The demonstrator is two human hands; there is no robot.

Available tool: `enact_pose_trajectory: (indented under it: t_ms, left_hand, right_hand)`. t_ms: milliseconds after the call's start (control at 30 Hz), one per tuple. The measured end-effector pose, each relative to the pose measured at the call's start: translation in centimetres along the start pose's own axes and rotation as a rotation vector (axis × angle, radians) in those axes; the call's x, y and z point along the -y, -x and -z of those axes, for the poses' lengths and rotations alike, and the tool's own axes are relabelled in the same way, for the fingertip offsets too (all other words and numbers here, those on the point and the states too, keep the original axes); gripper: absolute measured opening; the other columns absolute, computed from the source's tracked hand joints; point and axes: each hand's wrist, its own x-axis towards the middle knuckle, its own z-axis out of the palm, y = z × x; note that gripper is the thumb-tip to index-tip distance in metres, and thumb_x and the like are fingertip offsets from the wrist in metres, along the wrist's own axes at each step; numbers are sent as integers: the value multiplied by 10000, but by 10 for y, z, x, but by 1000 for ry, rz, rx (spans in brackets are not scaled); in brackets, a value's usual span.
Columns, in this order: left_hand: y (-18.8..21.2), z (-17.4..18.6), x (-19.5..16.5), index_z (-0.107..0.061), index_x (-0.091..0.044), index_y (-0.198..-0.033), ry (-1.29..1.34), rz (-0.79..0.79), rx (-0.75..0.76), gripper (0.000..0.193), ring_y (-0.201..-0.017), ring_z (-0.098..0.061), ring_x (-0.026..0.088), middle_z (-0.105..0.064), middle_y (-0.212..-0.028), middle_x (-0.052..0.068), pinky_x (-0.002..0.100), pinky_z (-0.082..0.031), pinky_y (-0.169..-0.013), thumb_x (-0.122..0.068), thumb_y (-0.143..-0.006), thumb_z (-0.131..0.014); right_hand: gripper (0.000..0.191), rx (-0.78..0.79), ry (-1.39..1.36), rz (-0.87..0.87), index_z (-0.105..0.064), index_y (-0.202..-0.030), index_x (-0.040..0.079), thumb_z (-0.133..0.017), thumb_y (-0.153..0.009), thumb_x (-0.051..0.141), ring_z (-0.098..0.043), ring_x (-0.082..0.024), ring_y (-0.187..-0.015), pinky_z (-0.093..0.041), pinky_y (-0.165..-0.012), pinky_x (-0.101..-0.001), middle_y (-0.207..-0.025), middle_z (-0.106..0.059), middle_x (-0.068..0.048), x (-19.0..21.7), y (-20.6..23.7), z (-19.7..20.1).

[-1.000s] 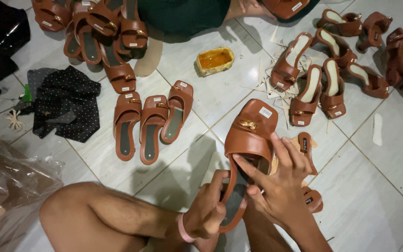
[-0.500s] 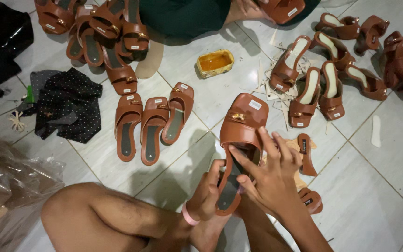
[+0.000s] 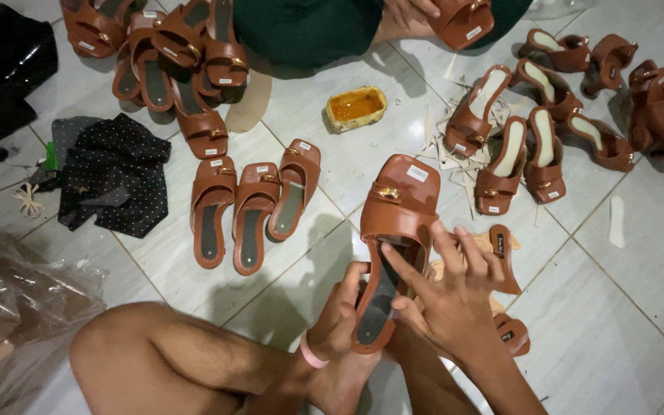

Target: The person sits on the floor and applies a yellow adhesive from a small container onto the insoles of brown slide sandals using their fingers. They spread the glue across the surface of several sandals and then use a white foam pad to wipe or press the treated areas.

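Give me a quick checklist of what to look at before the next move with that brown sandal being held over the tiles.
1. Left hand grips the sandal at its heel end: ok.
2. Right hand has fingers on the dark footbed under the strap: ok.
3. Gold buckle sits on the strap: ok.
4. Loose insoles lie within reach, beside the right hand: ok.
5. Glue tub open and nearby: ok.
6. Whether the footbed is glued: cannot tell.

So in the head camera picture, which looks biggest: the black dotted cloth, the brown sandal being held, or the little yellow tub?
1. Black dotted cloth
2. Held brown sandal, though being nearer the camera may enlarge it
3. Yellow tub, clearly smallest
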Motion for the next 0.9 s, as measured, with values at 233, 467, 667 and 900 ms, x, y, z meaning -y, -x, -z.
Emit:
enact_pose_trajectory:
  t_ms: [233, 467, 667, 900]
  left_hand:
    - [9, 7, 15, -367, 84, -1413, 88, -12, -39, 1016, -929, -753, 189, -744, -1033, 132, 304, -600, -801, -820, -951, -389]
    - [11, 61, 88, -517, 16, -1352, 52, 158, -191, 646, -961, -666, 164, -712, -1080, 120, 301, -547, -849, -547, -1045, -442]
    - [-7, 131, 135, -608, -25, -1233, -458, 354, -280, 427, -908, -684, 247, -689, -992, 143, 372, -539, -817, -392, -1079, -453]
    - [-19, 152, 114, -385, -12, -1475, -721, 386, -111, 732, -1108, -673, 419, -656, -1216, 262, 452, -534, -913, -429, -934, -648]
  right_hand:
    - [448, 60, -210, 25, -659, -1357, 402, -436, -1017, 588, -277, -359, -1452, -179, -1158, -514, -1597, -330, -144, 6, 10, -6]
    - [373, 151, -547, -173, -644, -1376, 327, -413, -1090, 391, -256, -407, -1488, -254, -1183, -540, -1647, -266, -224, -33, 12, -2]
    - [446, 552, -338, -225, -571, -1423, 324, -467, -999, 411, -288, -361, -1460, -258, -1117, -586, -1578, -346, -168, -93, -23, -21]
    - [896, 381, -270, -129, -318, -1550, 164, -743, -803, 417, -296, -418, -1445, -278, -1131, -591, -1574, -316, -226, -107, -129, -171]
